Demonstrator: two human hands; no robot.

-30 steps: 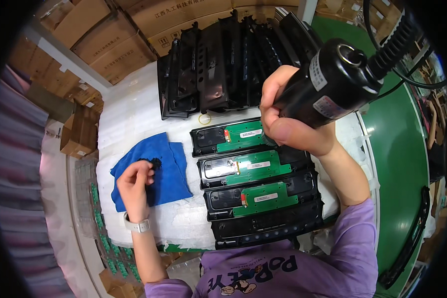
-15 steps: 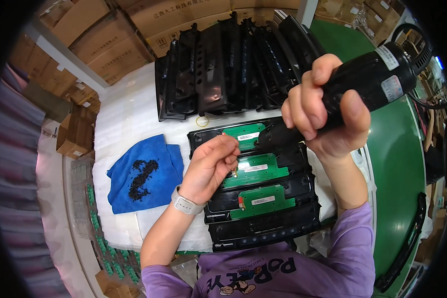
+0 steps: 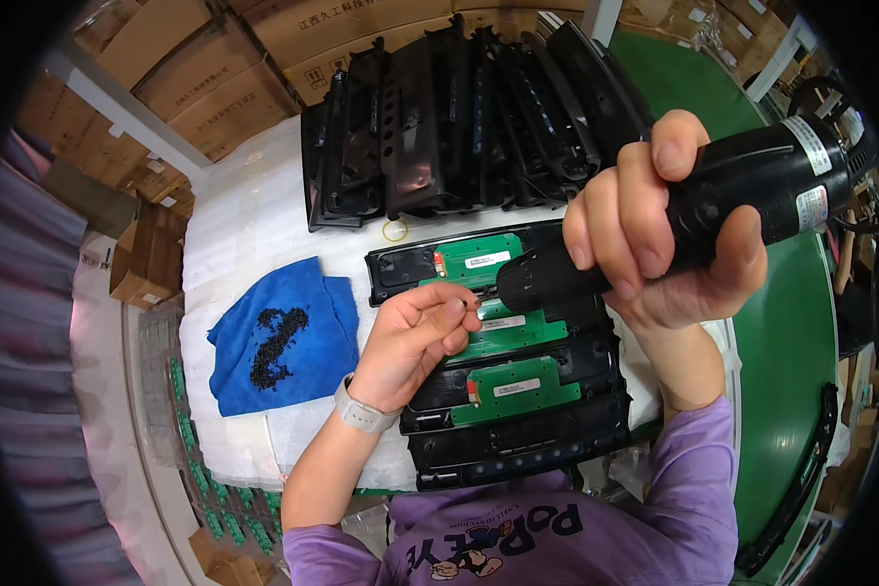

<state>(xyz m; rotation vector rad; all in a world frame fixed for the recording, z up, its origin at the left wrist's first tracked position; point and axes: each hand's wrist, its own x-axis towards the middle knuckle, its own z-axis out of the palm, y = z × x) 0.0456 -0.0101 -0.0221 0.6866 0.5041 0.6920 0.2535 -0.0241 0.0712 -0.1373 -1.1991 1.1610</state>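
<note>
Across the white surface: a row of upright black housings at the back, four flat black panels with green circuit boards in front, a blue cloth heaped with small black screws to the left. Right hand wrapped tight around a black electric screwdriver, tip down over the second panel, hiding part of it. Left hand just beside that tip, fingers pinched on something too small to make out.

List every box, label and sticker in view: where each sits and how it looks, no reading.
Cardboard boxes: brown, stacked along the far-left table edge, dark print.
Small cartons: brown, left of the table.
White stickers: small rectangles on the green circuit boards.
Labels: white and silver, on the black power screwdriver in the right hand.
</note>
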